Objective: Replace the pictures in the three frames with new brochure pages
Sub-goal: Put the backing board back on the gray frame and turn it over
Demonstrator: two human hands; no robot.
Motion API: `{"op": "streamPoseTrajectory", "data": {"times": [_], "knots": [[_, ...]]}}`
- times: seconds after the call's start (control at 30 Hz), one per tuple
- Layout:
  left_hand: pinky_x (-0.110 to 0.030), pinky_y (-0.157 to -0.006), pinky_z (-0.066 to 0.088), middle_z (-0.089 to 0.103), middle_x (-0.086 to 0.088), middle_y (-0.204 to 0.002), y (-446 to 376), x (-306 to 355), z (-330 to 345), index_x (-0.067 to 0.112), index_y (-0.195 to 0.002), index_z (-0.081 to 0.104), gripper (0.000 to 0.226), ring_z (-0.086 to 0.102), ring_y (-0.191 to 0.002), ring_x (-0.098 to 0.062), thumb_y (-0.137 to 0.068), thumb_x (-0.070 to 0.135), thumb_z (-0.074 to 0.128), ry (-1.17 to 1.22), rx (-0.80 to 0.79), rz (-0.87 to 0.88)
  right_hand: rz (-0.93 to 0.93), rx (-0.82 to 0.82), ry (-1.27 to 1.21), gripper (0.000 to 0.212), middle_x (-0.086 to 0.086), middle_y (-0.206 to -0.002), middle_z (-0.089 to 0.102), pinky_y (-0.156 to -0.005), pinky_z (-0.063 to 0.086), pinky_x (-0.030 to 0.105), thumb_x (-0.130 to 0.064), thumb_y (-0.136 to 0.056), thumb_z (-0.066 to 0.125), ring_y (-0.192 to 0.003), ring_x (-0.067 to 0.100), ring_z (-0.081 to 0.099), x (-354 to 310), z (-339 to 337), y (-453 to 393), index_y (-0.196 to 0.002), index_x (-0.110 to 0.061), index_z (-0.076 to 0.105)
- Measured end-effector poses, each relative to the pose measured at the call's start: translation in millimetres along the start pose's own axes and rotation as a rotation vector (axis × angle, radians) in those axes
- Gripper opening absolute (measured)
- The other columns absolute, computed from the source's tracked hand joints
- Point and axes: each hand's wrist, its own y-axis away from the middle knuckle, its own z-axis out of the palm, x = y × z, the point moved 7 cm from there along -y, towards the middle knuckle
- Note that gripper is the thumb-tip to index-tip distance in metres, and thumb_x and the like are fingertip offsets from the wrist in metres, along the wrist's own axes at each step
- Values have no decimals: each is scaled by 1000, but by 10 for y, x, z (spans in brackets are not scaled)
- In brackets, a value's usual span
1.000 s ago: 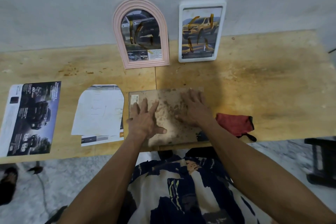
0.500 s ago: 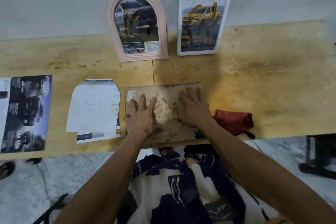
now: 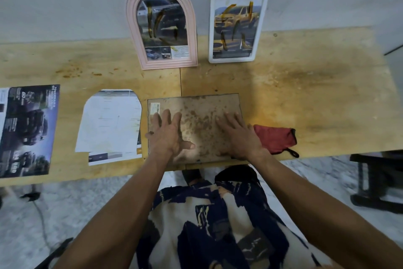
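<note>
A third frame [image 3: 196,107] lies face down near the table's front edge, its stained brown backing board up. My left hand [image 3: 168,133] lies flat on its left half with fingers spread. My right hand [image 3: 237,133] presses flat on its right side. A pink arched frame [image 3: 161,24] and a white rectangular frame [image 3: 237,24] lean upright against the wall, each holding a car picture. Left of the brown frame lie arch-cut brochure pages [image 3: 111,122]. A dark car brochure [image 3: 28,129] lies at the far left.
A red cloth with a black loop [image 3: 274,137] lies on the wooden table [image 3: 305,85] just right of my right hand. A dark stool or stand [image 3: 377,181] is on the floor at the right. A cable [image 3: 41,220] runs across the floor at the left.
Both hands have slid apart on the backing board, the right one toward the frame's right edge. The camera has moved a little closer.
</note>
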Motion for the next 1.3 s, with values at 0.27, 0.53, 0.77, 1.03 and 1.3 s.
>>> {"op": "streamPoseTrajectory", "data": {"times": [0.27,0.53,0.77,1.03,1.3], "knots": [[-65,-111,30,-15,7,-167,94,-284,95,34,-159,6,127,-14,-154,-23,-64,43,90,-52,-151,111,9,15,-7,113,-10,-160,-27,-114,15,66,-61,-77,70,-148,24,-24,79,119,34,-152,-42,-12],[-59,-113,28,-14,7,-167,124,-304,131,34,-159,8,117,-13,-154,-22,-72,38,86,-49,-102,79,47,-59,-55,111,-11,-157,-32,-114,11,65,-54,-79,72,-146,24,-28,11,132,25,-154,-40,-10],[-55,-111,37,9,-6,-165,301,-308,76,26,-155,23,117,8,-151,-30,-61,38,92,89,3,-5,96,25,-113,106,-7,-162,-20,-117,11,63,-47,-82,72,-149,26,-18,-16,156,104,-156,-34,-3],[-48,-82,47,52,-15,-113,634,-807,310,11,-116,47,83,45,-107,-35,-63,64,83,344,141,-231,381,387,-532,59,7,-141,41,-97,39,42,-38,-89,44,-124,32,37,234,145,303,-144,-20,37],[-47,-91,48,55,-17,-115,678,-842,312,6,-113,57,64,50,-110,-36,-73,47,84,496,120,-302,416,362,-727,62,15,-133,49,-102,42,50,-26,-87,60,-122,37,46,209,135,304,-145,-19,38]]}}
